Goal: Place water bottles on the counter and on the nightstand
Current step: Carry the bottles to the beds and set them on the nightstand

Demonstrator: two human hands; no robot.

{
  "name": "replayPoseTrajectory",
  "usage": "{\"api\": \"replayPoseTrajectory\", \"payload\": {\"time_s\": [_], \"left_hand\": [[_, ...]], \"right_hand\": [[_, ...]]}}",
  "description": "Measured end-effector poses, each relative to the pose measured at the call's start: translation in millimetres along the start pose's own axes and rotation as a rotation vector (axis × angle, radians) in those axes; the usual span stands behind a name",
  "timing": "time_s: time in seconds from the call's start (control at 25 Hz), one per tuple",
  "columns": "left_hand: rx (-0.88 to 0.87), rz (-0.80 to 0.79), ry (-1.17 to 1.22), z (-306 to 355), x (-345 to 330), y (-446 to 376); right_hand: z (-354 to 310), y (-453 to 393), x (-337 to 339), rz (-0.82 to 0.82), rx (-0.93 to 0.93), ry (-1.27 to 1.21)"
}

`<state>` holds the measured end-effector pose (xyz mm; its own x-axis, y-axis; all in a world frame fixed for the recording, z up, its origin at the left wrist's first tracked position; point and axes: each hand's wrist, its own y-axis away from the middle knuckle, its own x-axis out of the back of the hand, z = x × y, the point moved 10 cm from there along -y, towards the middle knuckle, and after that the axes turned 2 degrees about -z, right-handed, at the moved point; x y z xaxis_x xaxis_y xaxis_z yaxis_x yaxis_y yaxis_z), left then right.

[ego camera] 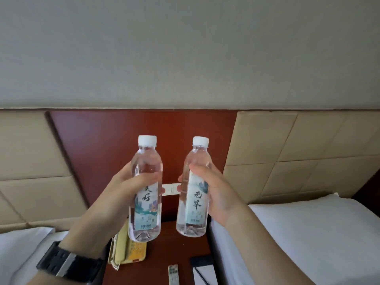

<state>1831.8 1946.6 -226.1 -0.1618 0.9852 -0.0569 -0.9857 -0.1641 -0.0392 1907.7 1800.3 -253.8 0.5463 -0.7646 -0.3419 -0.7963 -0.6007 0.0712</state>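
Two clear water bottles with white caps and pale green labels are held upright in the air above a dark red wooden nightstand (176, 249). My left hand (121, 194) grips the left bottle (146, 206) around its middle. My right hand (213, 192) grips the right bottle (194, 204) from its right side. Both bottle bases hang a little above the nightstand top. A black watch sits on my left wrist.
On the nightstand lie a beige telephone (127, 249) at the left, a remote control (173, 274) at the front and a notepad (203, 272) at the right. White beds (308, 239) flank it on both sides. A wall socket plate (170, 189) sits on the red headboard panel behind.
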Motion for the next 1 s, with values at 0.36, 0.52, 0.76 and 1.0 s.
{"api": "replayPoseTrajectory", "payload": {"time_s": [0.36, 0.52, 0.76, 1.0], "left_hand": [[-0.070, 0.005, -0.244, -315, 82, -140], [-0.170, -0.003, -0.349, -449, 96, -166], [-0.302, -0.005, -0.437, -547, 104, -178], [-0.289, 0.042, -0.396, -581, 116, -184]], "right_hand": [[270, -187, 127, -0.057, 0.106, 0.225], [397, -217, 178, -0.083, 0.175, 0.333], [492, -247, 205, -0.137, 0.305, 0.437], [514, -263, 214, -0.181, 0.313, 0.406]]}}
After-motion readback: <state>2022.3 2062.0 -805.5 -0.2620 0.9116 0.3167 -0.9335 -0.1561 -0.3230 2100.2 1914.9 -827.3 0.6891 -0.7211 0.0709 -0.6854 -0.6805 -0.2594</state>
